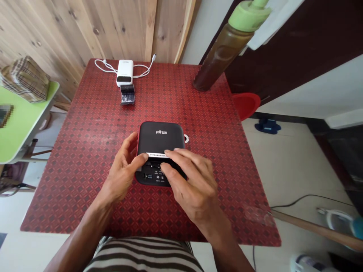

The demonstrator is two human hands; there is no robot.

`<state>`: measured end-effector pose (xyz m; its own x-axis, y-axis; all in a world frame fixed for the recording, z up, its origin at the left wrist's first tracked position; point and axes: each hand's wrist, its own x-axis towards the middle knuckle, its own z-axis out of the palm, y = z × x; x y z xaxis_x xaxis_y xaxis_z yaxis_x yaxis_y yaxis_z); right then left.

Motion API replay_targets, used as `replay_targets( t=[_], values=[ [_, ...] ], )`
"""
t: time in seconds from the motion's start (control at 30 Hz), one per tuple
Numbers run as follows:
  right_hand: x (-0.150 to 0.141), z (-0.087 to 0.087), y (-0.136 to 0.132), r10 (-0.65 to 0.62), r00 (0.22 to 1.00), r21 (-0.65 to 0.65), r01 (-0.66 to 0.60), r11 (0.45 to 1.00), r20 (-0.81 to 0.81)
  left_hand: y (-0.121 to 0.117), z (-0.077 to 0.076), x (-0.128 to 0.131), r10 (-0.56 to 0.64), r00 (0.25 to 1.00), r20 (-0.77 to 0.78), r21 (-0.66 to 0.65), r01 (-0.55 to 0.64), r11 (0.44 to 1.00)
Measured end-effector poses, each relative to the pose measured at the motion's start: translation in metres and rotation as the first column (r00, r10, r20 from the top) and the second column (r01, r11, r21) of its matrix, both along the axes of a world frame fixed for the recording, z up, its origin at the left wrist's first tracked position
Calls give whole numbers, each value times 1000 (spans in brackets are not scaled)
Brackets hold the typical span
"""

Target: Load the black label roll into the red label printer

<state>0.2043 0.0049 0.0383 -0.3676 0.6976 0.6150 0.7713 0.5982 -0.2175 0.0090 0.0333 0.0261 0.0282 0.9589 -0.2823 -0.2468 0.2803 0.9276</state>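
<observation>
On the red patterned table sits a squarish black device (pixel 161 138) with a FEIE logo on top, a red side edge and a white printed strip (pixel 155 155). Its near part is a recessed panel with small ports and switches. My left hand (pixel 124 166) grips the left side, thumb on top near the strip. Over the right side bends my right hand (pixel 193 173), with fingertips on the strip and the thumb at the recess beside a thin dark piece. Whether that thumb holds anything small is hidden. Part of a white ring (pixel 186 138) shows at the device's right edge.
A white power bank (pixel 125 71) with white cables lies at the table's far left, a crumpled black piece (pixel 127 94) before it. A tall brown bottle with green cap (pixel 224 49) stands far right. Left, a plaid bag (pixel 31 79) rests on a green table (pixel 25 124).
</observation>
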Motion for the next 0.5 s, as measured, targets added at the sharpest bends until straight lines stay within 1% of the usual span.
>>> replay_targets(
  t=[0.13, 0.3, 0.4, 0.5],
  values=[
    [0, 2, 0, 8, 1000, -53, -9, 999, -23, 0, -1, 0, -27, 999, 33, -10, 28, 1000],
    [-3, 10, 0, 11, 1000, -120, -11, 993, -1, -3, -5, -1, -12, 1000, 27, -9, 12, 1000],
    [-4, 11, 0, 12, 1000, -130, -12, 991, 0, -3, -9, -1, -7, 1000, 31, -17, 7, 1000],
    [-1, 9, -2, 25, 999, -133, -31, 991, -46, -5, -11, -4, -9, 1000, 22, -18, 9, 1000]
  ],
)
